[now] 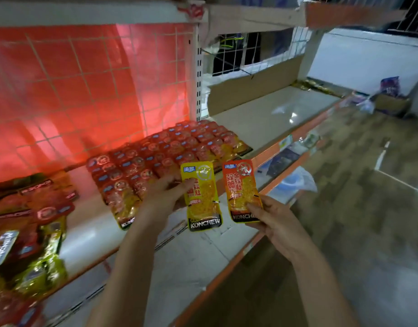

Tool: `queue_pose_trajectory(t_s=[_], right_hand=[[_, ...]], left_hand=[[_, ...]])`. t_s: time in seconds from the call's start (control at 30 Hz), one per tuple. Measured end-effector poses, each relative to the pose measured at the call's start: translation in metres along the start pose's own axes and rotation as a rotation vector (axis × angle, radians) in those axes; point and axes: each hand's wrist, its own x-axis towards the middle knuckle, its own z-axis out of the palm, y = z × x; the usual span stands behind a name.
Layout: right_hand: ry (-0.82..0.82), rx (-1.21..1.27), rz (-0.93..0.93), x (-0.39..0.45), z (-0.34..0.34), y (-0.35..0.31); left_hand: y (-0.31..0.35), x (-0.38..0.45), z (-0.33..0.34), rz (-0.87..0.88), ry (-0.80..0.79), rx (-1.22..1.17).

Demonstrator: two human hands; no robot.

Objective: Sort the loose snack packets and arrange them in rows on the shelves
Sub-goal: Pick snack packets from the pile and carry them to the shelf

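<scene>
Left hand [166, 193] grip around yellow packet [203, 195]; right hand [272, 220] grip pinching red packet [242, 191]; both above shelf [274, 116]

Both forearms bare, no sleeves; left hand [166, 192] and right hand [277, 223] ungloved.

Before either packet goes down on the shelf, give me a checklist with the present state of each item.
1. Left hand holds the yellow packet: ok, thumb pinches its left edge.
2. Right hand holds the red packet: ok, gripped at the lower corner.
3. Packets told apart: ok, one yellow-topped, one red-topped, both face up.
4. Red packet matches the rows of red packets on the shelf: ok, same colour and layout.
5. Free shelf space right of the rows: ok, bare surface there.
6. A row of yellow packets to join: cannot tell; the pile of packets at left is mixed and blurred.
</scene>
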Motion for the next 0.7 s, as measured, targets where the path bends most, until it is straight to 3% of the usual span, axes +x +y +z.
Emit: queue_pose_trajectory(t_s=[0.43, 0.7], right_hand=[[0.127, 0.052, 0.024, 0.079, -0.171, -0.034], [-0.019, 0.022, 0.056, 0.189, -0.228, -0.077]], left_hand=[[-0.028, 0.100, 0.175, -0.110, -0.111, 0.037], [-0.015, 0.203, 0.235, -0.109, -0.089, 0.002]])
